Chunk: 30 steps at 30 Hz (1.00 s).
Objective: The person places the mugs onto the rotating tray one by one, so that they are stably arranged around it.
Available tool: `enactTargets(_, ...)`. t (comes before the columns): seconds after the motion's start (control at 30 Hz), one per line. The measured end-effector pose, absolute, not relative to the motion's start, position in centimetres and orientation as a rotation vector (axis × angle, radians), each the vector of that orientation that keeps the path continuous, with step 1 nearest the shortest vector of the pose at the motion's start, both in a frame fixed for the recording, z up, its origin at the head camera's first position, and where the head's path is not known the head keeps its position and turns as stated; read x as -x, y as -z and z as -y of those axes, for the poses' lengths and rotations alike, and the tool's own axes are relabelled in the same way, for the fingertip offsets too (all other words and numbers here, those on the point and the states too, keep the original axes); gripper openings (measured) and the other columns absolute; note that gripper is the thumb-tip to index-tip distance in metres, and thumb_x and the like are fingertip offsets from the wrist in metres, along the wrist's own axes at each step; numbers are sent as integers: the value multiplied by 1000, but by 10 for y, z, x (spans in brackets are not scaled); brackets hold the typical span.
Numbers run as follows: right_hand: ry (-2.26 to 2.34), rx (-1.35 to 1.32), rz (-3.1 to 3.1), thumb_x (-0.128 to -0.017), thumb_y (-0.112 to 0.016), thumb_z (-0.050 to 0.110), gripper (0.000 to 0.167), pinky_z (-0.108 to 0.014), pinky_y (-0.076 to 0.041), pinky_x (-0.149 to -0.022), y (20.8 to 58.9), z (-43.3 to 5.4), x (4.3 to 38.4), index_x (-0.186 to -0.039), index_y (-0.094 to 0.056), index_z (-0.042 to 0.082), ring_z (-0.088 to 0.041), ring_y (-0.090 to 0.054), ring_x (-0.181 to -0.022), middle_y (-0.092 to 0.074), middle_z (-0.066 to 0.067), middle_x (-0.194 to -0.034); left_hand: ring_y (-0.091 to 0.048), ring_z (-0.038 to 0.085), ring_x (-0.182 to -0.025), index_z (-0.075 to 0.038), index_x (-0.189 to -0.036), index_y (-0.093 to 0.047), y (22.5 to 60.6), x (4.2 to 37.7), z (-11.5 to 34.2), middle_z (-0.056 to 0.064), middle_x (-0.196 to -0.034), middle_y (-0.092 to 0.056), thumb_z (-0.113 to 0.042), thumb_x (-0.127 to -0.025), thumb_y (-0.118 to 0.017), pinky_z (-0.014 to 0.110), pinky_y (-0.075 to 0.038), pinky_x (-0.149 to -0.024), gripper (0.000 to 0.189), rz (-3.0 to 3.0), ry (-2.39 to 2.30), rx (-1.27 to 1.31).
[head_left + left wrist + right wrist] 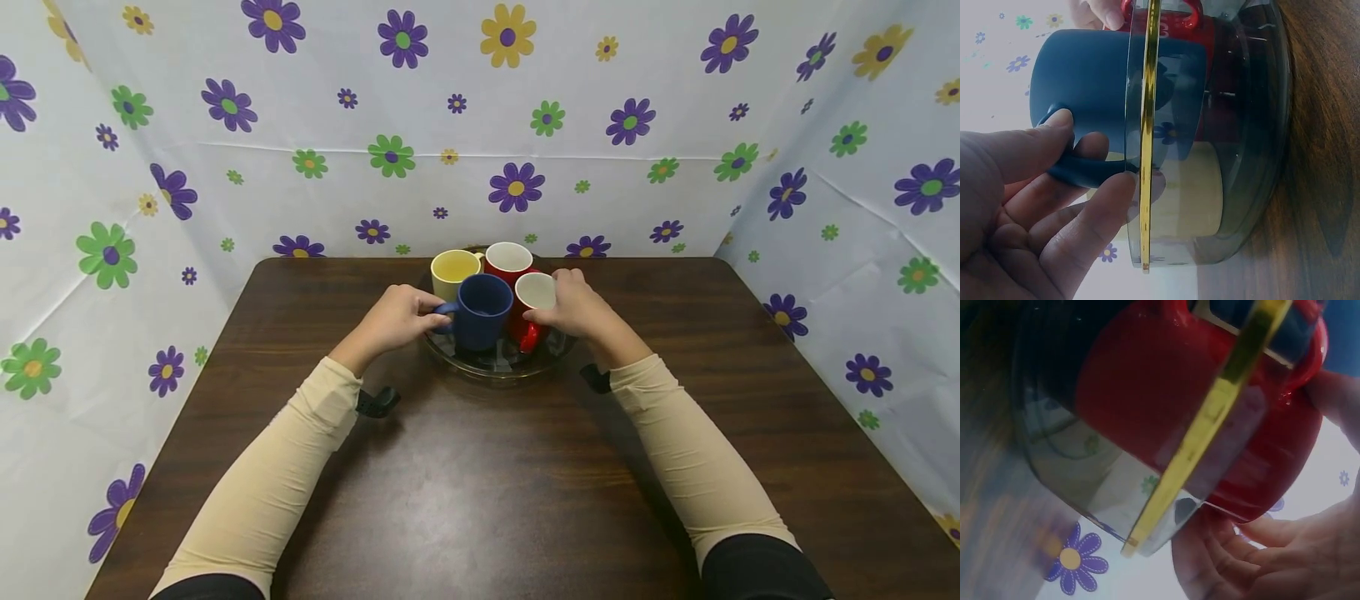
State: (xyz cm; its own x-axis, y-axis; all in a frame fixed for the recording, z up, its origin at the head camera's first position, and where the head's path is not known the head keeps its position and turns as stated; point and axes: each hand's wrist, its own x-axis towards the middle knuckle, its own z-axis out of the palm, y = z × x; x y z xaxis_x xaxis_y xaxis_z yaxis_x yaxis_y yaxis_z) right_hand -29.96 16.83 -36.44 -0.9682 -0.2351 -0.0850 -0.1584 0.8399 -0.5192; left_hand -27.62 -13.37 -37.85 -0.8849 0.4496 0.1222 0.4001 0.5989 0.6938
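A clear glass bowl with a gold rim [501,375] holds several mugs. My left hand [401,315] pinches the handle of a dark blue mug [480,321] at the bowl's near side; in the left wrist view the thumb and fingers close around that handle. My right hand [573,304] grips a red mug [1141,394] with a white inside, thumb on the near side by its handle and fingers on the far side. Behind these two stand a yellow mug [452,271] and a second red mug with a white inside [510,256], both partly hidden.
The bowl stands near the far edge of a dark brown wooden table [480,500]. A white sheet with printed flowers [450,100] hangs behind the table and along both sides. Dark wrist-worn pieces [378,402] show under both forearms.
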Motion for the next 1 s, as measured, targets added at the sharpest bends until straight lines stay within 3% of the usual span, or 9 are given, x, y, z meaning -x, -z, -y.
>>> enactTargets(0.2, 832, 375, -2884, -79, -81, 26, 78, -52, -55, -91, 364, -171, 304, -137, -44, -11, -39, -52, -110, -45, -27, -129, -68, 21, -66, -5, -100, -78, 379, 277, 134, 14, -83, -75, -17, -94, -74, 30, -52, -58, 14, -2760, -1155, -712)
enactTargets(0.4, 838, 439, -2850, -80, -78, 21, 83, -55, -51, -99, 362, -175, 308, -146, -39, -10, -41, -51, -118, -42, -29, -140, -70, 35, -72, -4, -99, -78, 379, 277, 135, 16, -83, -75, -16, -95, -74, 31, -52, -58, 14, -2733, -1180, -704)
enactTargets(0.5, 852, 464, -2822, -82, -77, 20, 85, -56, -49, -101, 361, -176, 308, -149, -35, -10, -43, -50, -121, -38, -29, -146, -70, 36, -72, -5, -99, -78, 380, 277, 135, 16, -82, -75, -17, -95, -74, 30, -51, -57, 13, -2729, -1187, -704)
enactTargets(0.6, 855, 475, -2778, -89, -74, 29, 89, -58, -45, -107, 358, -181, 308, -155, -26, -8, -44, -47, -127, -33, -29, -152, -67, 29, -67, -5, -99, -78, 380, 278, 134, 15, -80, -74, -16, -94, -74, 29, -50, -56, 13, -2738, -1178, -705)
enactTargets(0.7, 875, 443, -2747, -97, -65, 42, 91, -61, -33, -115, 355, -192, 310, -159, -17, -5, -46, -35, -142, -25, -29, -160, -64, 23, -64, -6, -99, -78, 379, 278, 133, 13, -78, -73, -17, -94, -75, 28, -49, -55, 13, -2744, -1164, -705)
enactTargets(0.83, 902, 309, -2726, -104, -47, 53, 88, -62, -17, -120, 357, -208, 317, -160, -10, -5, -47, -14, -151, -13, -29, -165, -66, 28, -65, -5, -99, -78, 378, 279, 130, 16, -79, -73, -16, -94, -75, 28, -52, -55, 13, -2711, -1170, -687)
enactTargets(1.0, 951, 210, -2625, -105, -39, 58, 90, -62, -20, -119, 369, -218, 322, -159, -7, -6, -47, -17, -151, -16, -29, -165, -69, 34, -69, -4, -101, -77, 381, 281, 126, 17, -80, -73, -16, -95, -74, 27, -55, -57, 14, -2655, -1169, -653)
